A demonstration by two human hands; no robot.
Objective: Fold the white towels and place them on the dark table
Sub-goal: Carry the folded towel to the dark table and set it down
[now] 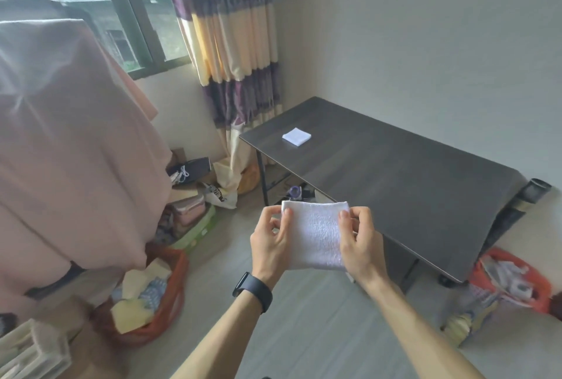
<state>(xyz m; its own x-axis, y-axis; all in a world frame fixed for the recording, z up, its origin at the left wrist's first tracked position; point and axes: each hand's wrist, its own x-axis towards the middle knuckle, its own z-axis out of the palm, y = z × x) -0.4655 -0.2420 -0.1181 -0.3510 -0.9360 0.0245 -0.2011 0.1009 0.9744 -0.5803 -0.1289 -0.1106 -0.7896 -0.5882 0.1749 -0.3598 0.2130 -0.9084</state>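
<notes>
The left hand [270,241], with a dark wristband [253,291] on its wrist, pinches the left edge of a white towel [316,234] between thumb and fingers. The towel is held in the air, off the near left corner of the dark table [395,175] and above the grey floor. It is a white terry cloth with a nubbly pile, already folded into a compact, roughly square panel with a thick top edge that shows its layers. It hangs facing the camera; its top edge runs left to right between the two hands, level, and the rest drops straight down, slightly longer in height than in width. The right hand [360,245] pinches the right edge, thumb on the front face and fingers behind. On the table, near its far left corner, a small folded white towel [296,136] lies flat, well apart from the held one.
</notes>
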